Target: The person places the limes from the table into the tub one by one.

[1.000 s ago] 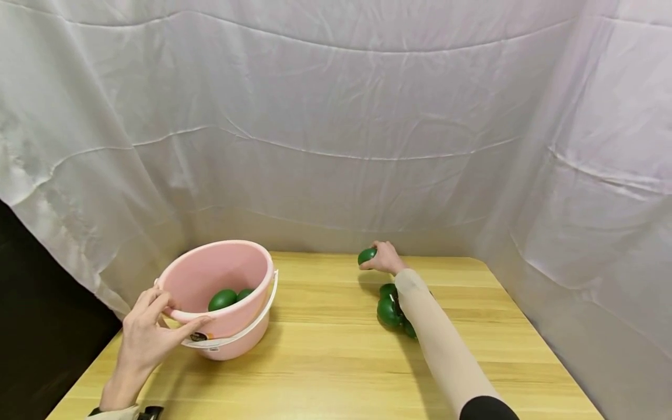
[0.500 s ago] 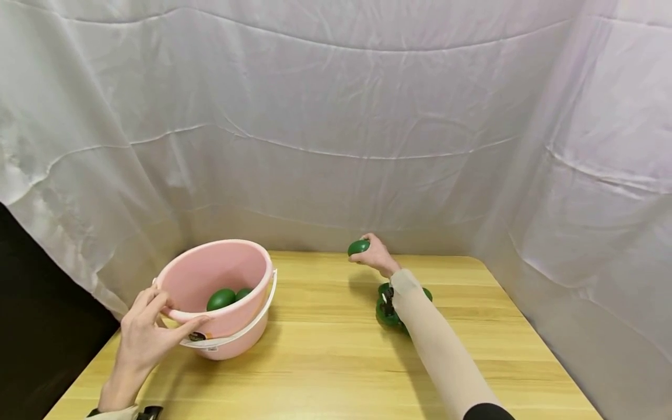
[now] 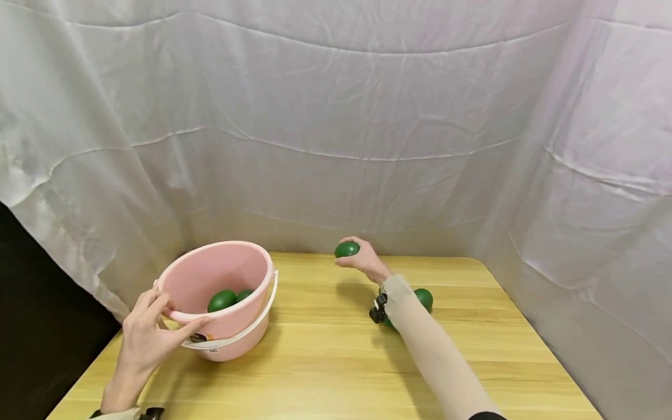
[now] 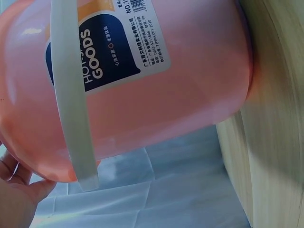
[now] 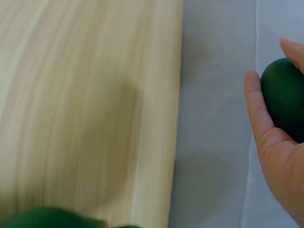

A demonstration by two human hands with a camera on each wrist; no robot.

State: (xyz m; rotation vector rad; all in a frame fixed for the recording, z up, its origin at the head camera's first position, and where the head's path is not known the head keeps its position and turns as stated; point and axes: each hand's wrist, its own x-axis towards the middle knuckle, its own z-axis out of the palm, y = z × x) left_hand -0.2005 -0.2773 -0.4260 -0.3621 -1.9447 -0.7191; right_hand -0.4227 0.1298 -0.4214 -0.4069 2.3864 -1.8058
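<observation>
On the left of the head view a pink bucket [image 3: 215, 256] with a white handle [image 3: 247, 326] stands slightly tilted. My left hand [image 3: 144, 332] pinches its near-left rim; the left wrist view shows the thumb and fingers [image 4: 19, 178] at the rim. Two smooth dark green oval fruits [image 3: 222, 300] lie inside the bucket. My right hand [image 3: 364, 259] holds another green oval fruit [image 3: 347, 249] above the back of the table, between thumb and fingers. More green fruits [image 3: 423, 298] sit on the table under the right forearm, which partly hides them.
The wooden table [image 3: 325, 350] has its back edge close to a grey-white curtain [image 3: 336, 175], which also rises at both sides. A black surface [image 3: 42, 315] shows at the far left. A small black device [image 3: 378, 309] is on the right wrist.
My right hand has moved left along the back of the table with the green fruit, away from the others. The left hand and the bucket have stayed in place.
</observation>
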